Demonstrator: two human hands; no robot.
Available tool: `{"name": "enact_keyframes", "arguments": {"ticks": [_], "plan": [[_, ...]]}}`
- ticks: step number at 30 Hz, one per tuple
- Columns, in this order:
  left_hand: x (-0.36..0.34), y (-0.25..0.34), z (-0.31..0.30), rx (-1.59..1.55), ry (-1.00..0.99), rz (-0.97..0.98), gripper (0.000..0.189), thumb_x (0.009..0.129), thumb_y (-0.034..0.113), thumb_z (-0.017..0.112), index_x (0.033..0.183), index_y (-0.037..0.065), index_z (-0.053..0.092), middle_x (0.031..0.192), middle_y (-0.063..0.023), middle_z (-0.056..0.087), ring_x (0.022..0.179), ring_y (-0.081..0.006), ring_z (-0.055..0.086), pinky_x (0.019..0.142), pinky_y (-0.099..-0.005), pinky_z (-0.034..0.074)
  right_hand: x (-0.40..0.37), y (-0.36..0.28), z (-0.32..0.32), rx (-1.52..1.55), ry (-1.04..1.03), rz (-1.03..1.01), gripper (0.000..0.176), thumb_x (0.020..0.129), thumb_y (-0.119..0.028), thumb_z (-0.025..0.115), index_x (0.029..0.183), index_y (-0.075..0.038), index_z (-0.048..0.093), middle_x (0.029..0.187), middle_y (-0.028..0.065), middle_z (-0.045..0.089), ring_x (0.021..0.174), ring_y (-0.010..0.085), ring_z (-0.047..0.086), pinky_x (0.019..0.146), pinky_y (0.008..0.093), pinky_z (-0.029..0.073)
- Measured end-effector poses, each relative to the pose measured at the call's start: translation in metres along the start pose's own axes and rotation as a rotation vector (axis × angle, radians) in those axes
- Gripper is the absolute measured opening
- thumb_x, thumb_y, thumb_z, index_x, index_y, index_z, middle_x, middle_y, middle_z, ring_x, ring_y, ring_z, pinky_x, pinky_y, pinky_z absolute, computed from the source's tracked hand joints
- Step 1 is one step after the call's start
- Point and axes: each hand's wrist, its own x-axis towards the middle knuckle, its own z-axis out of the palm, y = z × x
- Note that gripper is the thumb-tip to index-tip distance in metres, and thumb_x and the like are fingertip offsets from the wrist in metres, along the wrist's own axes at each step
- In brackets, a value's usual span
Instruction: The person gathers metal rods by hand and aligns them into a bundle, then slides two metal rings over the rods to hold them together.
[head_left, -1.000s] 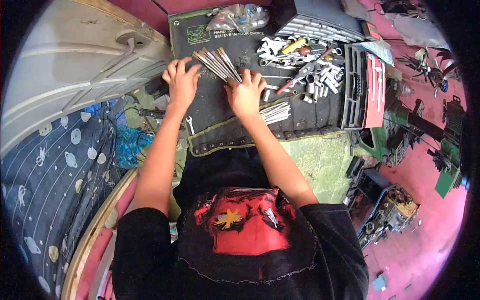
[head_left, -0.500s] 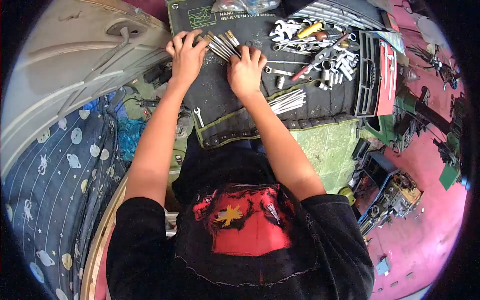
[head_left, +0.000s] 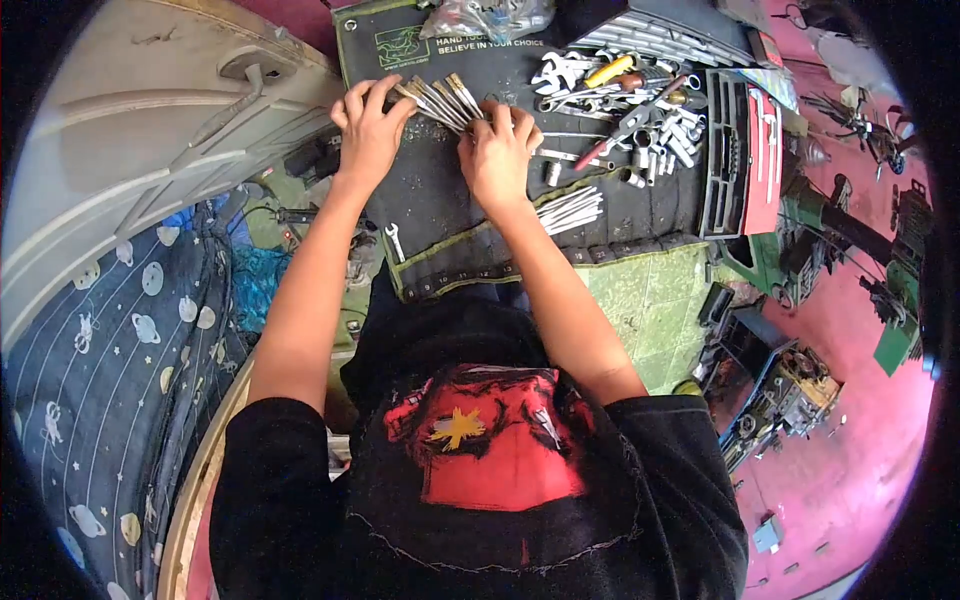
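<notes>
Over the black cloth roll (head_left: 425, 175) reading "BELIEVE IN YOUR CHOICE", the right hand (head_left: 497, 163) clasps slim silver metal rods (head_left: 447, 106); the left hand (head_left: 369, 137) curls at their tips, hold unclear.

Green floor tiles (head_left: 645, 312) are flanked by a pink wall (head_left: 865, 440) and, at left, a planet-printed dark cloth (head_left: 112, 400).

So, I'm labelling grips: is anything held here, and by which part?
The right hand appears to hold the bundle of thin rods by the ends away from the brownish tips; the left hand is at those tips, grip unclear.
</notes>
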Motion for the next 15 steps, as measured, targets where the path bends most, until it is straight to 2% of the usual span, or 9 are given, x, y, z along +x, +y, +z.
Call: {"name": "enact_keyframes", "arguments": {"ticks": [5, 9, 10, 12, 15], "plan": [[-0.014, 0.019, -0.017, 0.004, 0.010, -0.005, 0.022, 0.090, 0.025, 0.079, 0.109, 0.019, 0.071, 0.144, -0.0004, 0.059, 0.133, -0.0294, 0.048, 0.109, -0.0524, 0.032, -0.007, 0.013, -0.024, 0.041, 0.008, 0.020, 0.018, 0.085, -0.015, 0.078, 0.101, -0.008, 0.077, 0.135, 0.0078, 0.062, 0.127, 0.0386, 0.048, 0.107, 0.0549, 0.036], [-0.029, 0.050, -0.032, -0.028, -0.024, -0.027, 0.021, 0.091, 0.027, 0.079, 0.105, 0.015, 0.069, 0.145, -0.0028, 0.058, 0.133, -0.0309, 0.048, 0.108, -0.0534, 0.033, -0.021, 0.034, -0.050, 0.136, -0.024, 0.002, 0.022, 0.086, -0.013, 0.078, 0.109, -0.013, 0.078, 0.136, 0.0060, 0.061, 0.126, 0.0381, 0.048, 0.107, 0.0548, 0.035], [-0.034, 0.059, -0.035, -0.042, -0.023, -0.032, 0.021, 0.091, 0.028, 0.079, 0.105, 0.015, 0.069, 0.145, -0.0030, 0.058, 0.133, -0.0312, 0.048, 0.108, -0.0535, 0.033, -0.026, 0.042, -0.054, 0.158, -0.034, -0.002, 0.021, 0.086, -0.013, 0.079, 0.108, -0.014, 0.079, 0.136, 0.0045, 0.061, 0.127, 0.0371, 0.048, 0.108, 0.0550, 0.034], [-0.045, 0.080, -0.038, -0.080, -0.040, -0.053, 0.021, 0.091, 0.029, 0.079, 0.102, 0.014, 0.069, 0.145, -0.0043, 0.058, 0.133, -0.0322, 0.048, 0.108, -0.0541, 0.033, -0.036, 0.058, -0.066, 0.160, -0.059, -0.032, 0.016, 0.085, -0.013, 0.079, 0.100, -0.010, 0.078, 0.139, 0.0077, 0.060, 0.128, 0.0381, 0.047, 0.107, 0.0559, 0.034], [-0.060, 0.108, -0.039, -0.137, -0.059, -0.083, 0.022, 0.089, 0.028, 0.080, 0.100, 0.012, 0.069, 0.144, -0.0057, 0.058, 0.132, -0.0327, 0.048, 0.107, -0.0544, 0.032, -0.049, 0.083, -0.085, 0.204, -0.145, -0.002, 0.014, 0.084, -0.015, 0.081, 0.097, -0.013, 0.080, 0.138, 0.0052, 0.061, 0.128, 0.0365, 0.047, 0.106, 0.0543, 0.034]]}}
